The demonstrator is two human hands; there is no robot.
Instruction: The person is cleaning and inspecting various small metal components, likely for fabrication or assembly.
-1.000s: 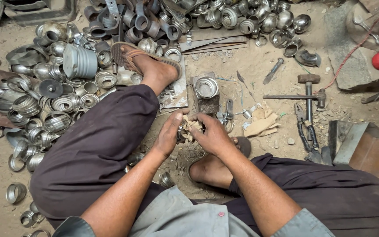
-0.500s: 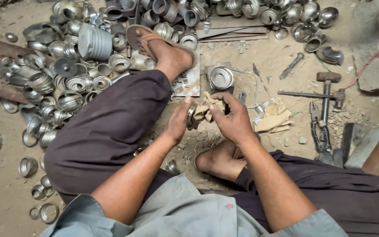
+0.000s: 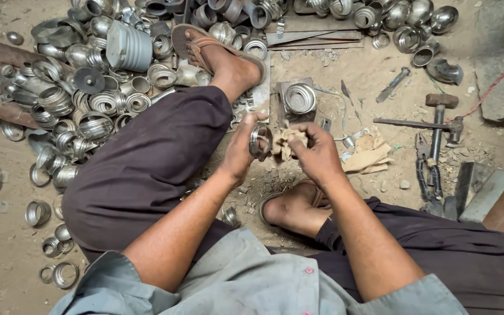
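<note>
I sit on a dirt floor with my legs spread. My left hand [image 3: 243, 146] grips a small ribbed metal ring [image 3: 257, 140] held on edge. My right hand [image 3: 316, 153] pinches a crumpled tan rag [image 3: 287, 143] pressed against that ring. Both hands meet above the ground between my knees. Just beyond them, another ribbed metal ring [image 3: 300, 97] rests on a small dark block [image 3: 283, 92].
A large heap of metal rings and cups [image 3: 83, 99] covers the left and top. My sandalled left foot [image 3: 220, 55] points toward it. A hammer [image 3: 438, 116], pliers [image 3: 424, 175], a loose bolt [image 3: 393, 84] and tan paper scraps [image 3: 368, 154] lie at the right. Metal bars [image 3: 479, 195] sit far right.
My hands stayed together on the ring and rag, the rag shifting against the ring. The head view moved closer and slightly left, so the pile fills more of the frame.
</note>
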